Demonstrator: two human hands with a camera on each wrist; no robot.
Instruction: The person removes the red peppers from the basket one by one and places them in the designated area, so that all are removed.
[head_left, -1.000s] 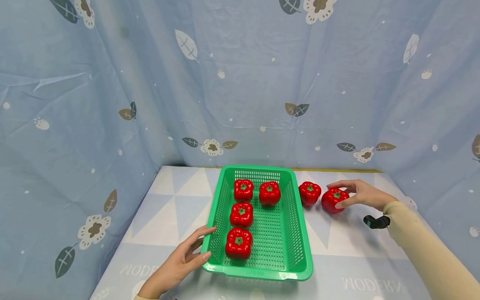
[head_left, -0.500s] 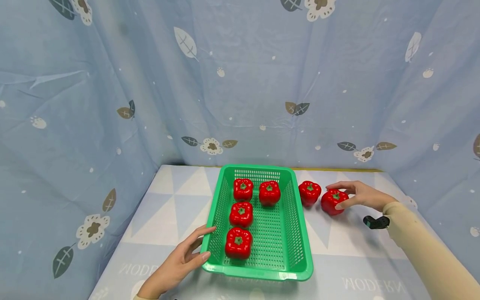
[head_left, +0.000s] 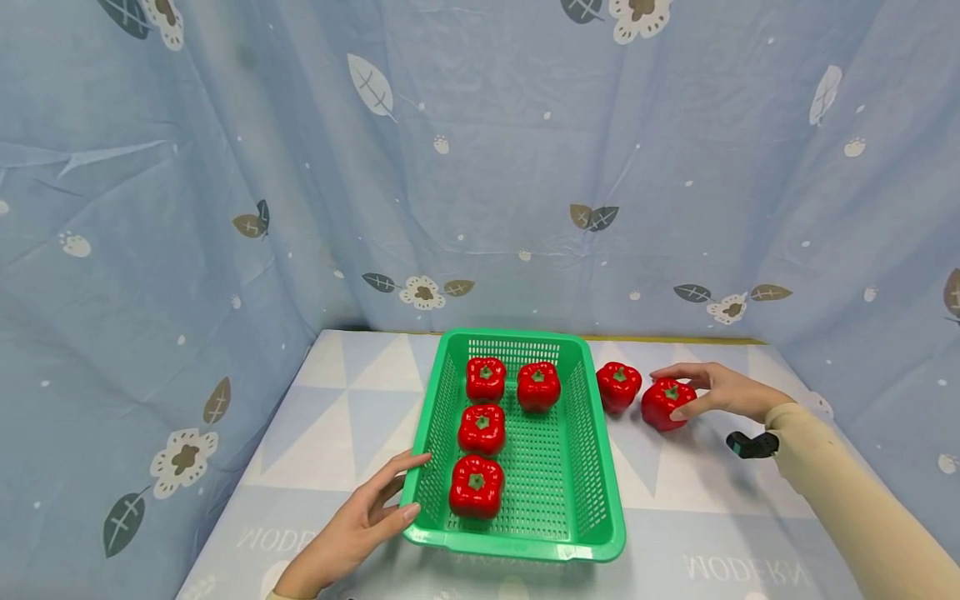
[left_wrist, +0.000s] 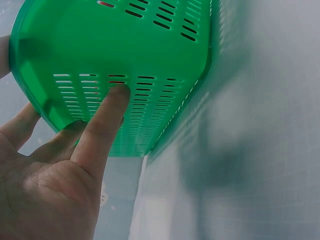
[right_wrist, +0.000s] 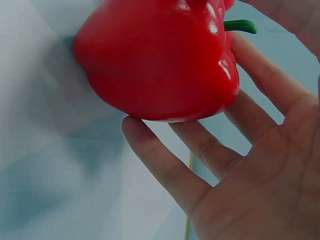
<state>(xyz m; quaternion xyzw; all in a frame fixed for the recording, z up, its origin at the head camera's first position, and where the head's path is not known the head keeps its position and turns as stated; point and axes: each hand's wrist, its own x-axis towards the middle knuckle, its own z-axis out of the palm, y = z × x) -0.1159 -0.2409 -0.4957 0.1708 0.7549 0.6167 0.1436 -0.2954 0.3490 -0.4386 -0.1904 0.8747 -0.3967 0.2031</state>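
My right hand point(head_left: 727, 392) grips a shiny red bell pepper point(head_left: 663, 407) standing on the table, thumb on its near side and fingers on the far side. In the right wrist view, fingers lie along that bell pepper point(right_wrist: 160, 65) below its green stem. Just left of it stands another red bell pepper point(head_left: 618, 387). A green perforated basket point(head_left: 611, 492) contains several more, including a nearest pepper point(head_left: 477, 487). My left hand point(head_left: 360, 525) rests at the basket's left edge. The left wrist view shows fairly straight fingers touching its outer wall point(left_wrist: 125, 45).
A table point(head_left: 360, 425) with a triangle-patterned cover carries everything. Behind it and at both sides hangs a blue curtain point(head_left: 495, 183) printed with leaves and flowers. Past the right hand, the table ends at the curtain. A black device point(head_left: 752, 444) sits at the right wrist.
The head view has shifted very slightly. Both hands, the basket and the peppers keep practically the same places.
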